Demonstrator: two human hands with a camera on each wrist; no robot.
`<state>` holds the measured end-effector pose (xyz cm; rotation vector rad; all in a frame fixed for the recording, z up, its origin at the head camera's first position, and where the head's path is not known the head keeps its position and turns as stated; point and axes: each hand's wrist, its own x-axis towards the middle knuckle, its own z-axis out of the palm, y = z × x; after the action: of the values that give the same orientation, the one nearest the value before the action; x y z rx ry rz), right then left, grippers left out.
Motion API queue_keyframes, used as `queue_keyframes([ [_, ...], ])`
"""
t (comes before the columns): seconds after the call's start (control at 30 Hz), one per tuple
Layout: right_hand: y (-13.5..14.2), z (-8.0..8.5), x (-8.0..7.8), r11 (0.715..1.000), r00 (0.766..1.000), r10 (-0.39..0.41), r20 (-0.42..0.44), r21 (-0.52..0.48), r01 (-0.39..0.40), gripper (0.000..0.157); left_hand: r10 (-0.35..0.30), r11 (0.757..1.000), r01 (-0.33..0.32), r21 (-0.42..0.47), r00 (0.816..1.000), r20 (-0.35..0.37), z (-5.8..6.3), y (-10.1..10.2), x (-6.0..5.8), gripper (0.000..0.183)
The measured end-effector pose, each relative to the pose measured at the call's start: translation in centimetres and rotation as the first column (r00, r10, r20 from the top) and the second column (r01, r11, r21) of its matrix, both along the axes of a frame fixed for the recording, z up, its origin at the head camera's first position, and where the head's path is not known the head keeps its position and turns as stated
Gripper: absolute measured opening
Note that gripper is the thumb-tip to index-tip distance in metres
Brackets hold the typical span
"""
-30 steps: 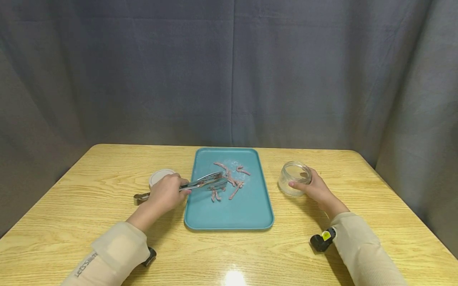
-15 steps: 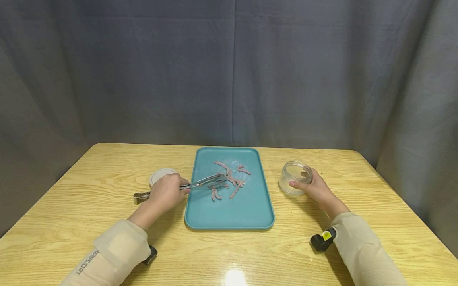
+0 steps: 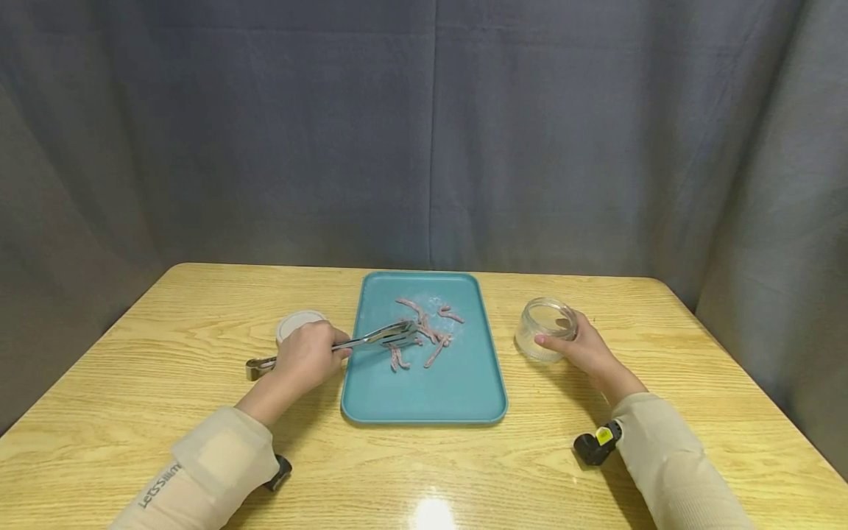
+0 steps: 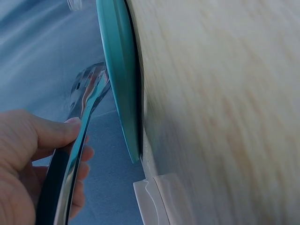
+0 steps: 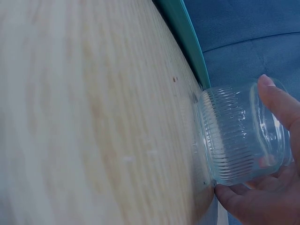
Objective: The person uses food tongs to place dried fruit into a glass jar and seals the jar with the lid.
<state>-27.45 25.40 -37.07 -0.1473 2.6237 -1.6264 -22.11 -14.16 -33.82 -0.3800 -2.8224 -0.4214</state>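
Observation:
My left hand [image 3: 308, 356] grips a pair of metal tongs [image 3: 358, 341], thumb along one arm. The slotted heads of the tongs reach over the left half of a teal tray [image 3: 424, 405], right at several thin pinkish, meat-like strips [image 3: 435, 355]. In the left wrist view a reddish streak shows at the tongs' head [image 4: 89, 84]; I cannot tell whether a strip is pinched there. My right hand [image 3: 586, 352] holds a clear ribbed glass jar [image 3: 538, 340], lidless and upright on the table, with thumb and fingers around its side.
A round white lid [image 3: 296, 322] lies on the wooden table [image 3: 424, 471], partly hidden behind my left hand. White powder [image 3: 433, 303] dusts the far part of the tray. A grey curtain [image 3: 424, 147] hangs behind the table.
The tongs' heads have come closer together and shifted slightly over the strips. My right hand and the jar stay in place.

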Motion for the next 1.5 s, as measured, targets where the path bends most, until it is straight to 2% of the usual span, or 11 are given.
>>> queue_keyframes([
  [0.13, -0.1, 0.3, 0.2, 1.000, 1.000, -0.005, 0.010, -0.001, 0.005, 0.095, 0.009, 1.000, -0.009, -0.003, 1.000, -0.003, 0.1, 0.0, 0.1, 0.007],
  [0.57, 0.1, -0.4, -0.2, 1.000, 1.000, -0.012, -0.015, -0.002, 0.012, 0.100, 0.059, 0.998, -0.057, 0.037, 0.995, -0.074, 0.6, -0.3, 0.1, 0.010],
  [0.73, 0.1, -0.3, -0.1, 1.000, 1.000, -0.016, -0.013, -0.010, 0.016, 0.098, 0.078, 0.994, -0.074, 0.084, 0.996, -0.046, 1.5, -0.2, 0.0, 0.015],
  [1.03, 0.2, -0.3, -0.1, 1.000, 1.000, -0.015, -0.001, -0.014, 0.015, 0.100, 0.081, 0.991, -0.079, 0.107, 0.997, -0.016, 3.6, 0.5, -0.6, 0.019],
  [1.37, -0.4, 0.5, 0.3, 1.000, 1.000, -0.030, 0.000, 0.002, 0.030, 0.098, 0.068, 0.983, -0.063, 0.170, 0.997, -0.027, 5.5, 1.2, -1.1, 0.019],
  [1.5, -0.3, 0.4, 0.1, 1.000, 1.000, -0.026, 0.004, 0.009, 0.026, 0.097, 0.079, 0.980, -0.067, 0.189, 0.996, -0.053, 6.4, 1.6, -1.4, 0.020],
])
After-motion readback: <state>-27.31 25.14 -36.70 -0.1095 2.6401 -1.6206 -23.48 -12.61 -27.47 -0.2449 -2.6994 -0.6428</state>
